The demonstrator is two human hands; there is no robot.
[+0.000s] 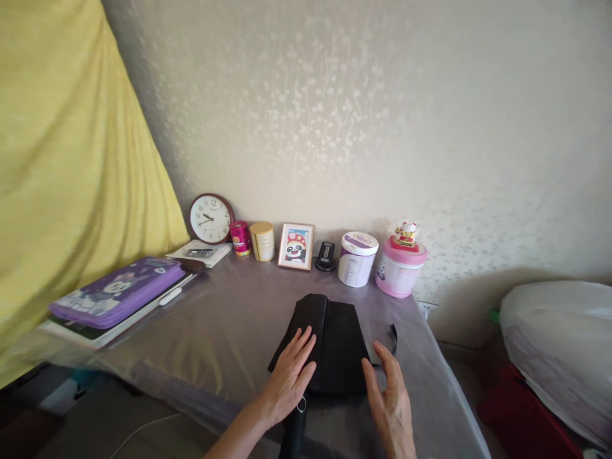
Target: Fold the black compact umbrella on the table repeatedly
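Note:
A black folding umbrella [337, 347] lies on the table, its canopy panels spread flat. Its dark handle [293, 430], with a ring-shaped button, points toward me. My left hand [288, 376] rests on the left part of the canopy, fingers stretched out and holding nothing. Beside the right edge of the cloth is my right hand [389, 398], thumb and fingers apart; whether the fingertips touch the fabric I cannot tell. A short black strap [393, 339] sticks up just beyond the right fingers.
Along the wall stand a round clock [211, 218], a pink can [240, 238], a yellow-lidded jar [262, 241], a panda picture frame [296, 246], two tubs [357, 264] and a cat figurine [405, 234]. A purple case [119, 290] lies left. The table's right edge [454, 382] is near.

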